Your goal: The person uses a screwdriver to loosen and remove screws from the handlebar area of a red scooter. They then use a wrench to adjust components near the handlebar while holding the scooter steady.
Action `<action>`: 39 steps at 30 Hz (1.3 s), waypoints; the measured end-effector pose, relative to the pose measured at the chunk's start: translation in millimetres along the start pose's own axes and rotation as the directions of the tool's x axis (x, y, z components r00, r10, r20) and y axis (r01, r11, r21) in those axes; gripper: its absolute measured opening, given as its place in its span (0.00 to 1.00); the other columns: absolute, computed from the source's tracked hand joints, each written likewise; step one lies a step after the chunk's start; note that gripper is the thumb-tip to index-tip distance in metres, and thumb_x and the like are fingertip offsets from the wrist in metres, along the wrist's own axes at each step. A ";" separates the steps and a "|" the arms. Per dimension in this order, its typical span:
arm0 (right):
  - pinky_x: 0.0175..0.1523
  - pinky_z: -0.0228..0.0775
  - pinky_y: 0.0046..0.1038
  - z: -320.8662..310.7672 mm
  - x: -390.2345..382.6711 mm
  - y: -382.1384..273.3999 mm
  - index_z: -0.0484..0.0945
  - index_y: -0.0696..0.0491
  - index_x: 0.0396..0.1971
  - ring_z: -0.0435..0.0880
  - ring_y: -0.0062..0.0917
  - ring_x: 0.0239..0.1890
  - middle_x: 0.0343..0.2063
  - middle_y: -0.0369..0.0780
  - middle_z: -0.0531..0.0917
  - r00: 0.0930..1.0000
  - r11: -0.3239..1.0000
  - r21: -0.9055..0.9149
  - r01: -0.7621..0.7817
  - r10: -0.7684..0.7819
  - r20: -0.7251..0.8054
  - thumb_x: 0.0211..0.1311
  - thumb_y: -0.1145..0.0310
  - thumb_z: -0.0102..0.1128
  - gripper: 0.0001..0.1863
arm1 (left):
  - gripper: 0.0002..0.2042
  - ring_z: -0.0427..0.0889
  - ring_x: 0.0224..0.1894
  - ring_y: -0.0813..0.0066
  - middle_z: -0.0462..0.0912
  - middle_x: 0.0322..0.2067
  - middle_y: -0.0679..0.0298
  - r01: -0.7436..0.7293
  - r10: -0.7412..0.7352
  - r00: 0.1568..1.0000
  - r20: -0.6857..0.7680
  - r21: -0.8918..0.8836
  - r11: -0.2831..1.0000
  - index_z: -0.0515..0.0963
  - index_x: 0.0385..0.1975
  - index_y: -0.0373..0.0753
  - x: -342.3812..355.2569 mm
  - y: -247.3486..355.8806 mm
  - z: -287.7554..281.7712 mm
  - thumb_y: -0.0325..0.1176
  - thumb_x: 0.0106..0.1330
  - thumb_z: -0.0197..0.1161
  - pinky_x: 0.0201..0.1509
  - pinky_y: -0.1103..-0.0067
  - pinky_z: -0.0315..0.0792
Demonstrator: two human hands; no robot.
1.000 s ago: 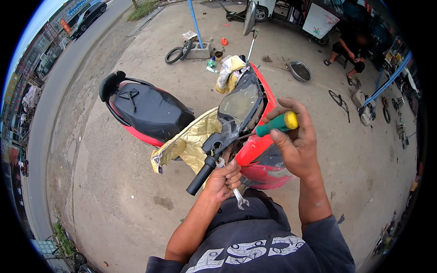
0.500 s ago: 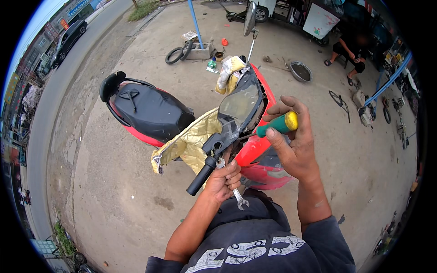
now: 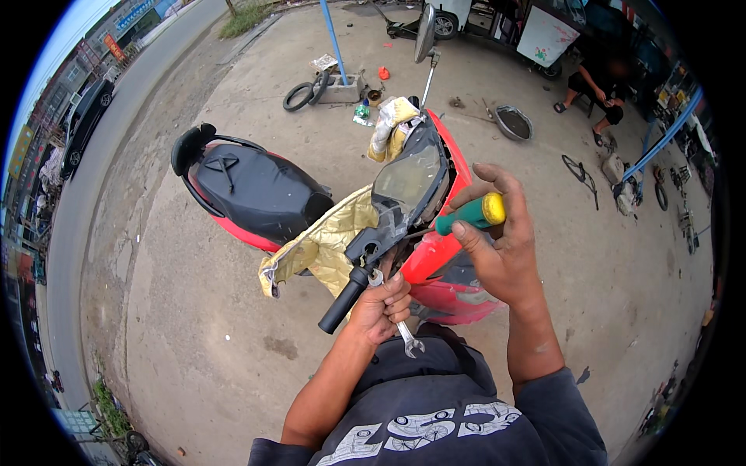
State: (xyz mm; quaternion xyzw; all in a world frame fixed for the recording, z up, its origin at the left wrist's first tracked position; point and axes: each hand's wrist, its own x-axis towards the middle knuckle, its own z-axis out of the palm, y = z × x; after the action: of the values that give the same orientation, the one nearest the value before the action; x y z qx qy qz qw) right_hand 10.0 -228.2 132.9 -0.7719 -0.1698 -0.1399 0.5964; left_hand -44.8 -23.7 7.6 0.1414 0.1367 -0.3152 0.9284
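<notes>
My left hand (image 3: 381, 312) is closed around a metal wrench (image 3: 409, 339), one end of which sticks out below the fist while the other shows beside the black handlebar grip (image 3: 343, 301). Higher and to the right, my right hand (image 3: 509, 252) grips a screwdriver (image 3: 465, 216) with a green handle and a yellow end. Its shaft points left into the front of a red scooter (image 3: 423, 256), near the dashboard (image 3: 408, 182); the tip is hidden. A gold quilted cover (image 3: 326, 237) hangs on the scooter behind the handlebar.
The scooter's black seat (image 3: 256, 186) lies to the left, and its mirror (image 3: 425, 33) stands up at the far side. Beyond are tyres (image 3: 298, 95) by a concrete block, a metal basin (image 3: 514, 123) and a seated person (image 3: 602, 93). A road (image 3: 101, 140) runs along the left.
The screwdriver handle has shifted very slightly to the left with my right hand. My left hand and the wrench stay put. A dark car on the road has come nearer.
</notes>
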 end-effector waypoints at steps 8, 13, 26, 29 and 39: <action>0.50 0.78 0.29 0.6 -2.0 5.9 0.66 0.56 0.65 0.84 0.25 0.42 0.40 0.41 0.83 0.998 0.990 -0.137 0.022 -0.030 -0.054 0.60 0.81 0.66 0.32 | 0.38 0.53 0.18 0.86 0.60 0.19 0.75 -0.005 0.005 1.000 0.009 0.015 1.000 0.51 0.78 0.64 -0.4 0.4 -0.9 0.32 0.73 0.64 0.20 0.85 0.48; 0.50 0.78 0.28 3.8 -1.7 7.4 0.68 0.55 0.65 0.84 0.24 0.42 0.42 0.42 0.83 0.998 0.975 0.221 0.004 0.009 -0.060 0.60 0.77 0.71 0.34 | 0.37 0.53 0.17 0.87 0.60 0.19 0.75 0.003 -0.003 1.000 -0.006 0.011 1.000 0.52 0.77 0.64 0.8 0.2 0.8 0.32 0.73 0.64 0.20 0.85 0.47; 0.43 0.78 0.27 0.6 -1.9 5.5 0.68 0.56 0.63 0.86 0.24 0.34 0.35 0.41 0.87 0.991 0.993 -0.025 0.117 -0.119 -0.061 0.61 0.78 0.69 0.31 | 0.37 0.53 0.17 0.87 0.60 0.18 0.76 0.016 -0.017 0.999 -0.050 -0.021 1.000 0.54 0.77 0.64 2.2 -1.1 -7.8 0.32 0.72 0.64 0.20 0.85 0.47; 0.46 0.78 0.29 -2.6 -3.0 5.5 0.66 0.58 0.65 0.86 0.25 0.37 0.37 0.42 0.87 0.995 0.995 -0.024 0.096 -0.097 -0.017 0.61 0.78 0.68 0.32 | 0.37 0.53 0.17 0.87 0.60 0.18 0.76 0.023 -0.025 0.997 -0.075 -0.032 0.999 0.54 0.77 0.64 2.1 -1.0 -7.2 0.32 0.72 0.64 0.20 0.85 0.47; 0.51 0.77 0.31 4.0 2.4 -1.4 0.60 0.59 0.68 0.85 0.29 0.41 0.39 0.43 0.83 0.996 0.981 -0.185 0.060 -0.071 -0.055 0.63 0.76 0.67 0.35 | 0.38 0.54 0.18 0.88 0.60 0.18 0.76 -0.006 0.006 1.000 -0.004 0.031 1.000 0.52 0.77 0.64 -0.2 0.5 -0.5 0.32 0.72 0.64 0.20 0.86 0.48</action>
State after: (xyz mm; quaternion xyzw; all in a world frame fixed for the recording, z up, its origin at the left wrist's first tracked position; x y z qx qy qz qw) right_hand 11.7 -223.8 134.1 -0.8128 -0.1632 -0.1981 0.5230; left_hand -44.6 -23.1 7.3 0.1569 0.1332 -0.3143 0.9267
